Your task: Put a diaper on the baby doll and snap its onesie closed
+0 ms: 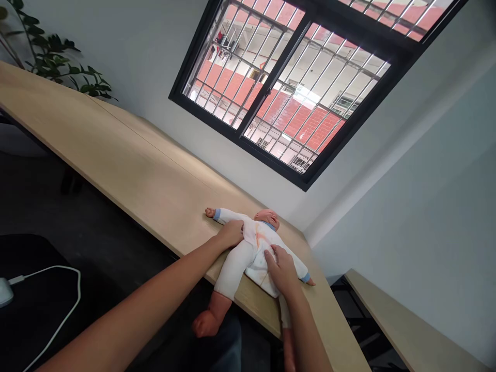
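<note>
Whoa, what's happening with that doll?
A person has both hands on a doll in white clothes with blue cuffs. It lies face up on a wooden table near a window, its legs past the edge. The left hand and right hand are on either side of its middle.

I see matt cloth point(256, 261) on the doll point(267, 240), while its near foot point(207, 321) looks like smooth plastic. The table top point(143, 165) seems smooth wood, and the far window bars point(267, 20) are shiny metal.
</note>
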Action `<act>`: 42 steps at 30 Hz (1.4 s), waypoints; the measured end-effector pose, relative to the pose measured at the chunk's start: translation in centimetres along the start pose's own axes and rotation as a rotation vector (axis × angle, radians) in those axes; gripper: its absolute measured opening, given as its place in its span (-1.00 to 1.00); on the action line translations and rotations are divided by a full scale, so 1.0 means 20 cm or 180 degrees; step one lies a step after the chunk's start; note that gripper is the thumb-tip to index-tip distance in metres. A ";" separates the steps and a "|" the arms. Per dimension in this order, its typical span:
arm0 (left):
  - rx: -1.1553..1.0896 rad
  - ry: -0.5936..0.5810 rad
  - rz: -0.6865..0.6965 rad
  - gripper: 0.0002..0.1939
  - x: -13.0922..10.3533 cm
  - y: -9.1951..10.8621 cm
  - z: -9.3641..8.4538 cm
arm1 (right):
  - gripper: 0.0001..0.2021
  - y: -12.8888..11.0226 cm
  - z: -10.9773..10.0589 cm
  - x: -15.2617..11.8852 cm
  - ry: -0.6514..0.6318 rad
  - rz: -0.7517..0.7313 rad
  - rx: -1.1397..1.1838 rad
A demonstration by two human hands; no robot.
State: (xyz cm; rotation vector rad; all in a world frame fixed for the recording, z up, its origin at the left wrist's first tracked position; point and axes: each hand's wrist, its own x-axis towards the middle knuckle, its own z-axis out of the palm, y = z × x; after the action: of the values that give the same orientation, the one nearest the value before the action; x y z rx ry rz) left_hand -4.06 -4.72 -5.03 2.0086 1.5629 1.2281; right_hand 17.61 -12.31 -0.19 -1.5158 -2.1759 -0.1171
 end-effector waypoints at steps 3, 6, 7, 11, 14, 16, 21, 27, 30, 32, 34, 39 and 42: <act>0.0032 -0.0009 0.0039 -0.89 -0.01 0.01 -0.01 | -0.53 0.01 0.00 0.01 -0.0030 -0.0019 -0.0015; 0.0074 -0.0020 0.0044 -0.87 -0.01 0.01 -0.02 | -0.53 0.01 0.01 0.01 -0.0041 -0.0002 -0.0028; 0.0087 -0.0024 0.0043 -0.87 -0.01 0.01 -0.02 | -0.53 0.01 0.01 0.01 -0.0036 0.0003 -0.0030; 0.0103 -0.0075 0.0025 -0.88 -0.01 0.01 -0.02 | -0.54 0.00 0.00 0.01 -0.0024 0.0010 -0.0016; 0.0022 -0.0130 -0.0067 -0.86 -0.01 0.02 -0.02 | -0.53 0.00 -0.01 0.00 -0.0058 0.0034 0.0001; -0.0075 -0.0135 -0.0120 -0.85 -0.01 0.02 -0.02 | -0.53 0.00 -0.01 0.00 -0.0092 0.0065 0.0004; -0.0339 -0.0149 -0.0283 -0.83 -0.01 0.02 -0.02 | -0.53 0.00 -0.01 0.00 -0.0126 0.0095 -0.0001; -0.0257 -0.0187 -0.0300 -0.82 -0.01 0.02 -0.02 | -0.53 -0.02 -0.02 0.00 -0.0089 0.0077 0.0028; -0.0074 -0.0178 -0.0142 -0.86 -0.01 0.01 -0.02 | -0.52 -0.02 -0.02 0.00 -0.0083 0.0084 0.0047; -0.0056 -0.0154 -0.0111 -0.88 -0.01 0.01 -0.02 | -0.52 -0.02 -0.02 0.00 -0.0094 0.0084 0.0048; -0.0097 -0.0141 -0.0126 -0.88 -0.01 0.01 -0.02 | -0.52 -0.01 -0.02 0.00 -0.0098 0.0074 0.0034; -0.0233 -0.0160 -0.0270 -0.86 -0.01 0.01 -0.02 | -0.52 0.00 -0.01 0.01 -0.0104 0.0045 0.0007; -0.0302 -0.0191 -0.0272 -0.85 -0.01 0.01 -0.02 | -0.52 0.00 -0.01 0.00 -0.0114 0.0063 0.0026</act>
State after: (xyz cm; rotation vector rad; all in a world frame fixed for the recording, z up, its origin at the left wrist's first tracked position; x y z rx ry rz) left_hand -4.23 -5.06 -4.76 1.8822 1.5167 1.1759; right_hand 17.62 -12.30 0.04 -1.5459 -2.1858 -0.0750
